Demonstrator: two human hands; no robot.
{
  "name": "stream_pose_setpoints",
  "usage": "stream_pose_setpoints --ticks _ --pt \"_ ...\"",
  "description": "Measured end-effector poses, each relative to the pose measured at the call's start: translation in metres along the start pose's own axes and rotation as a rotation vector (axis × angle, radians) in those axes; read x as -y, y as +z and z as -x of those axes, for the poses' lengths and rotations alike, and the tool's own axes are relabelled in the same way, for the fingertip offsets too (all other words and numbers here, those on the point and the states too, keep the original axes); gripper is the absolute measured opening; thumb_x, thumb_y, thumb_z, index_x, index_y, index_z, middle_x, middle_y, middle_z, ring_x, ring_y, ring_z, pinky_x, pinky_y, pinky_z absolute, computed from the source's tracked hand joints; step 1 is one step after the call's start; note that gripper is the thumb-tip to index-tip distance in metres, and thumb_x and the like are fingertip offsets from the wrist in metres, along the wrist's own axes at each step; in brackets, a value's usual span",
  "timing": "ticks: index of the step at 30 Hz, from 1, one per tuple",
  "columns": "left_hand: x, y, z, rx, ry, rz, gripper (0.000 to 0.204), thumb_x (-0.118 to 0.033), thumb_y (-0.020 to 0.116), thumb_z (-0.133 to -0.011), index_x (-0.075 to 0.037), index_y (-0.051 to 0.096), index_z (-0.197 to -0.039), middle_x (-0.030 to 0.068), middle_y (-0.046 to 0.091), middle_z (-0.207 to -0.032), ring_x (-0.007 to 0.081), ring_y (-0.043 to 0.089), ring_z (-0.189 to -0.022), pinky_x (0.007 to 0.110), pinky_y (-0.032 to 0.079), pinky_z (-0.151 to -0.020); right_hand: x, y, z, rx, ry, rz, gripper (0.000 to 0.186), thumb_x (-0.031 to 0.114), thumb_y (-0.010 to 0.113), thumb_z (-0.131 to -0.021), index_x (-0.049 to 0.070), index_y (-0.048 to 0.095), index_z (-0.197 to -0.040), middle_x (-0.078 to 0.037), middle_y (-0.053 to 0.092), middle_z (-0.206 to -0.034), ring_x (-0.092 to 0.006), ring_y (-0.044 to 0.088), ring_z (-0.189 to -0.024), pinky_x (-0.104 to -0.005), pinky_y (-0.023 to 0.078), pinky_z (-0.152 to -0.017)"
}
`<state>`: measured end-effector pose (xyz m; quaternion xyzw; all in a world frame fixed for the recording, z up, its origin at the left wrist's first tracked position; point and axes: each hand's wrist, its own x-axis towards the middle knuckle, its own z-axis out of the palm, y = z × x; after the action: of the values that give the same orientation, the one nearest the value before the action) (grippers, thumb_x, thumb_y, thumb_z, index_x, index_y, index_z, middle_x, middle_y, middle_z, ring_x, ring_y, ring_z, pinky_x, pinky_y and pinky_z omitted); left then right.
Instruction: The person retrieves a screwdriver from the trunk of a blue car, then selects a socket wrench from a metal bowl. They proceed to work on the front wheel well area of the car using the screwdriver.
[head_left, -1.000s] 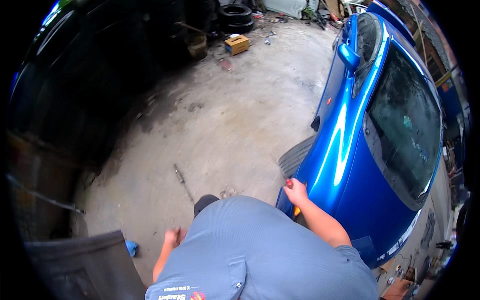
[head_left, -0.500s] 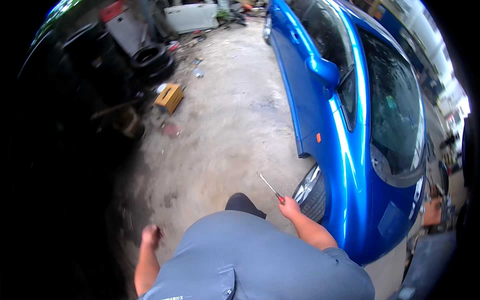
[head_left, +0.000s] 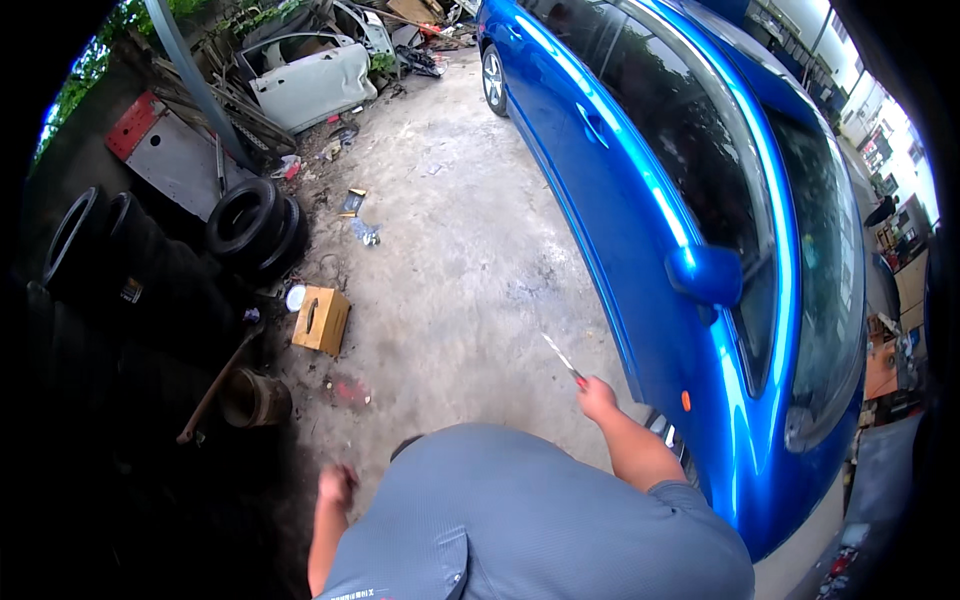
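Observation:
My right hand (head_left: pixel 598 399) grips a thin tool with a red handle and a slim metal shaft, a screwdriver (head_left: pixel 560 357), pointing up and away over the concrete floor. It is close beside the blue car (head_left: pixel 640 210), near its front wheel (head_left: pixel 667 434) and below the side mirror (head_left: pixel 706 273). My left hand (head_left: pixel 337 485) hangs low at my left side with fingers curled and blurred, holding nothing I can see. My grey shirt (head_left: pixel 530 530) fills the bottom of the view.
A yellow wooden box (head_left: pixel 322 319) lies on the floor to the left. Stacked tyres (head_left: pixel 255 225), a rusty pot (head_left: pixel 255 398), a detached white car door (head_left: pixel 315 85) and scrap line the left and back. Open concrete (head_left: pixel 450 230) lies ahead.
The view has swung along the car, from its front toward its side. My right hand with the screwdriver stays raised near the front wheel. My left hand moved lower at my side.

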<state>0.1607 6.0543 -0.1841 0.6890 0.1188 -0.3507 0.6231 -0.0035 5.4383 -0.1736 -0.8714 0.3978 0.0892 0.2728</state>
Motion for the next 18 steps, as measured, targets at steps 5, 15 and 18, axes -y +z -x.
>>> stream_pose_setpoints --ticks 5,15,18 --pt "0.011 -0.018 -0.108 -0.096 -0.491 -0.283 0.009 -0.007 0.052 -0.081 -0.004 0.061 -0.082 0.0068 0.058 -0.068 0.0166 0.051 -0.055 0.029 0.041 -0.05 0.216 -0.016 -0.15 0.083 -0.283 -0.118 0.027 0.028 0.068 -0.08 0.007 0.058 -0.093 -0.019 0.065 -0.085 -0.0395 0.063 -0.082 -0.0461 0.05 -0.07" --pt "-0.315 -0.09 -0.474 -0.196 -0.264 -0.315 0.02 -0.019 0.07 -0.083 -0.003 0.063 -0.074 0.0052 0.057 -0.061 0.0158 0.05 -0.046 0.031 0.039 -0.044 0.296 -0.002 -0.405 0.093 0.115 0.029 0.027 0.027 0.064 -0.078 0.005 0.063 -0.094 -0.022 0.067 -0.092 -0.0404 0.064 -0.09 -0.048 0.05 -0.077" --pt "-0.541 -0.064 -0.622 -0.115 0.123 -0.356 0.023 -0.02 0.069 -0.087 -0.003 0.063 -0.073 0.0034 0.057 -0.06 0.0129 0.05 -0.047 0.03 0.038 -0.044 0.264 -0.003 -0.469 -0.073 0.248 -0.086 0.027 0.022 0.068 -0.073 0.003 0.064 -0.092 -0.023 0.066 -0.09 -0.0409 0.064 -0.089 -0.0478 0.05 -0.078"
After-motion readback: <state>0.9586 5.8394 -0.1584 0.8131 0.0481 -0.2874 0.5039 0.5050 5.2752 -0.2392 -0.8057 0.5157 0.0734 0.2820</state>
